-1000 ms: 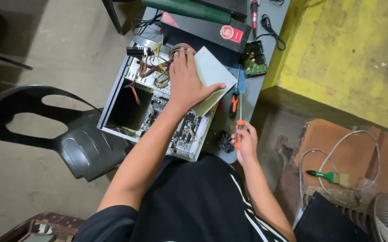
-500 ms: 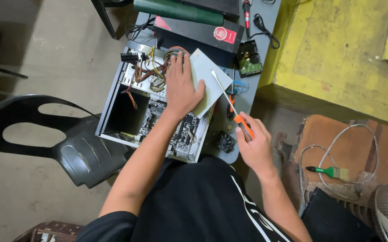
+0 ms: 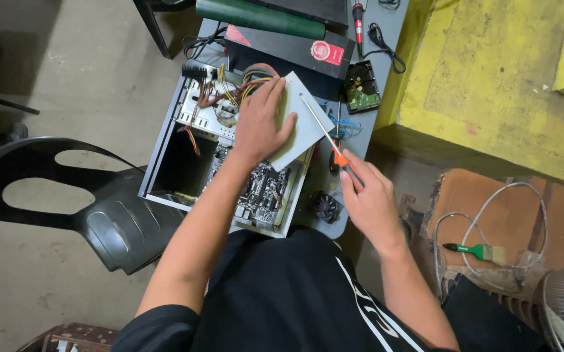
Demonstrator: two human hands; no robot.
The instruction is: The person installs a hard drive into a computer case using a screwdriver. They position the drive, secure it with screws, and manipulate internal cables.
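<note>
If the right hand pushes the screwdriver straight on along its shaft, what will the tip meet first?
Probably the pale grey drive box under the left hand. The screwdriver in the right hand points up-left, its tip over that box's top edge; its height above the box is unclear.

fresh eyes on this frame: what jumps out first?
The open computer case lying on the grey table, its coloured wires and circuit board bared. The left hand presses flat on a pale grey drive box at the case's right edge, while the right hand holds an orange-handled screwdriver, its shaft slanting over that box. A bright yellow block fills the upper right.
</note>
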